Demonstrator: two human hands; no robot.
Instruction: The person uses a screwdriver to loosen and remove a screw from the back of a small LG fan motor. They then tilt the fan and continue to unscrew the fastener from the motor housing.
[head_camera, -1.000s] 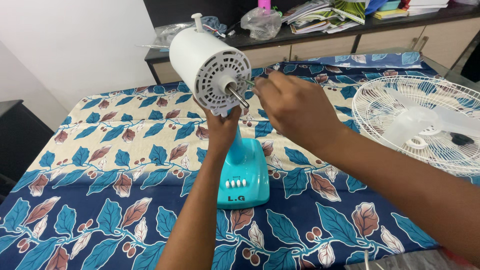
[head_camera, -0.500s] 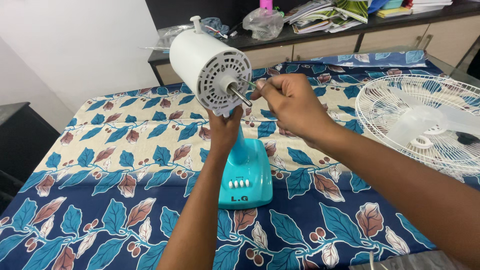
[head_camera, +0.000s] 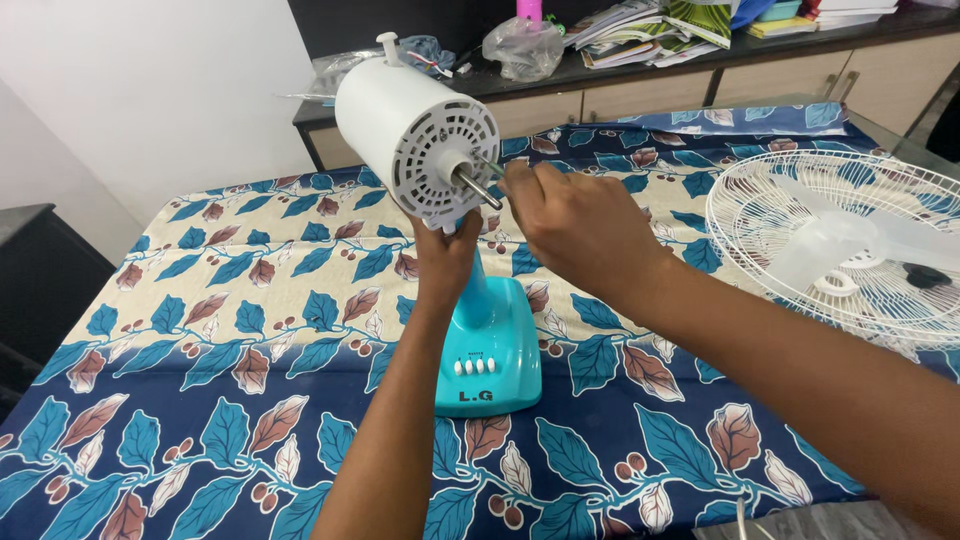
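A table fan without its guard or blades stands on the bed. Its white motor housing (head_camera: 410, 125) sits on a turquoise stand with a button-fronted base (head_camera: 488, 360). A bare metal shaft (head_camera: 478, 186) sticks out of the housing's front. My left hand (head_camera: 447, 255) grips the stand's neck just under the housing. My right hand (head_camera: 575, 225) is closed beside the shaft, its fingertips pinching a thin tool or pin against the housing's face; what it holds is too small to name.
The bed wears a sheet (head_camera: 230, 330) printed with blue and brown leaves. A white wire fan guard with pale blades (head_camera: 850, 245) lies on it at the right. Behind, a dark counter (head_camera: 640, 55) holds bags, papers and books. A black cabinet (head_camera: 40, 290) stands left.
My right hand has drawn closer to the shaft and the front of the housing. The left hand keeps its grip under the housing. The view has shifted slightly.
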